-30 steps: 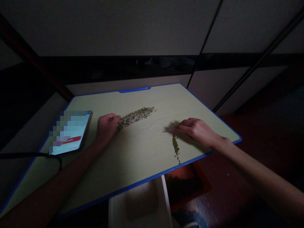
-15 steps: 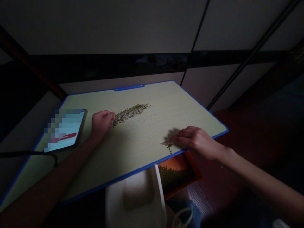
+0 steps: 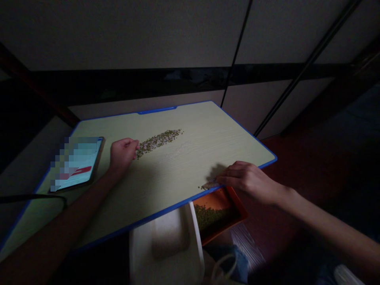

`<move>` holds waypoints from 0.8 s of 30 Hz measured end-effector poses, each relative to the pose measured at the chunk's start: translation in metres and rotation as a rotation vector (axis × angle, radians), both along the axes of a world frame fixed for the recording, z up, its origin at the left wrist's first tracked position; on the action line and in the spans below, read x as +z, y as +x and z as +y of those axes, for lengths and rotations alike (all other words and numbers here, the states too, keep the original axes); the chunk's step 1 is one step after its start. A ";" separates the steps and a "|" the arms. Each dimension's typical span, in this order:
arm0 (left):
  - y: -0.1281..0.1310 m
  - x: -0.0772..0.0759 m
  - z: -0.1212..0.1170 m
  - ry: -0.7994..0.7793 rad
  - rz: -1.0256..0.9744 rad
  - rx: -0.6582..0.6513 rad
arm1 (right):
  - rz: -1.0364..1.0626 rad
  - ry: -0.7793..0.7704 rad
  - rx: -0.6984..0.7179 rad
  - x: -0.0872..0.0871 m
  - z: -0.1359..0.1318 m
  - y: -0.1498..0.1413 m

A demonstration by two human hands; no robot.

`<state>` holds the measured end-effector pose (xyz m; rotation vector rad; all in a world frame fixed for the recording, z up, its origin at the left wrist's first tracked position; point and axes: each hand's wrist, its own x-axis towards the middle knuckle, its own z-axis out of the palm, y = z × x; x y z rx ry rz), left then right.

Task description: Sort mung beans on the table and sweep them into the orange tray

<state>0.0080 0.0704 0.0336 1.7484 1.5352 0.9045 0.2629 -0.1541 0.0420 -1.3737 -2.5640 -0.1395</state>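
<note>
A strip of small green beans [image 3: 158,139] lies on a pale green tabletop [image 3: 178,166] with a blue rim. My left hand [image 3: 122,152] rests curled at the strip's near left end, its fingers closed against the beans. My right hand [image 3: 247,180] lies flat, fingers stretched out, at the table's front right edge. Its fingertips touch a few beans [image 3: 208,185] right at the rim. Below that edge sits an orange tray [image 3: 224,200] holding a layer of green beans.
A lit phone [image 3: 76,163] lies at the table's left side, with a dark cable [image 3: 32,198] curving near it. A white container [image 3: 166,249] stands under the front edge beside the orange tray. Dark rails and pale wall panels are behind the table.
My right hand has slid a line of beans from mid-table down to the front edge, and the line has shrunk to a few beans. My left hand stays at the strip.
</note>
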 end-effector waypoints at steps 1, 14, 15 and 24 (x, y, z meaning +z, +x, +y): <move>0.000 0.000 0.000 0.000 0.002 0.000 | -0.005 0.003 0.002 0.000 -0.001 0.000; 0.000 -0.001 0.000 -0.010 -0.005 0.004 | -0.017 0.015 0.013 0.002 -0.008 0.001; 0.000 -0.001 0.000 -0.009 -0.004 0.004 | 0.007 0.003 -0.006 0.003 -0.008 0.003; 0.000 0.000 0.000 -0.010 0.003 0.007 | 0.593 -0.294 -0.425 0.002 0.012 0.042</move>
